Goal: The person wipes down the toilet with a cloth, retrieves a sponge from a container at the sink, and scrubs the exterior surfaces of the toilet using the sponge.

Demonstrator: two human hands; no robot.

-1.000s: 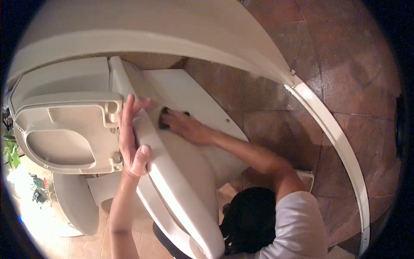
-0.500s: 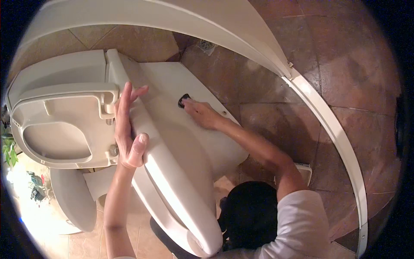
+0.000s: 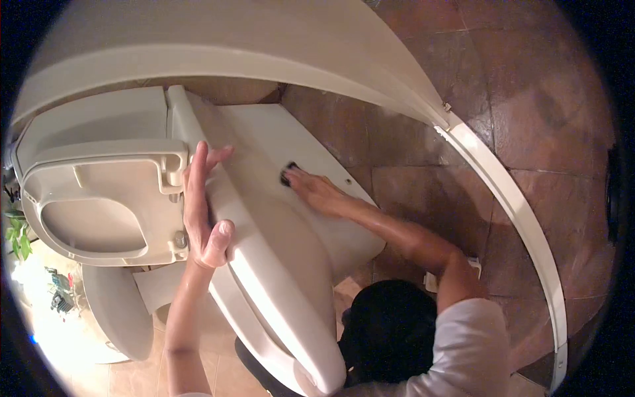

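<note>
A white toilet (image 3: 284,264) stands tilted across the middle of the view, its raised seat and lid (image 3: 92,225) at the left. My left hand (image 3: 206,208) presses against the toilet's rim near the seat hinges, fingers stretched and thumb apart, holding nothing. My right hand (image 3: 311,190) has its fingers on a small dark pad (image 3: 289,173), which lies against the side of the toilet's base. Part of the pad is hidden under the fingers.
A curved white rail (image 3: 522,225) runs down the right over brown floor tiles (image 3: 423,192). A pale curved panel (image 3: 231,33) spans the top. A washbasin (image 3: 119,311) and plant (image 3: 20,238) are at the lower left. A small white object (image 3: 431,282) lies beyond my right forearm.
Over the last second my right hand and the dark pad have moved right along the base, away from the rim. My left hand stays on the rim. The view has shifted slightly.
</note>
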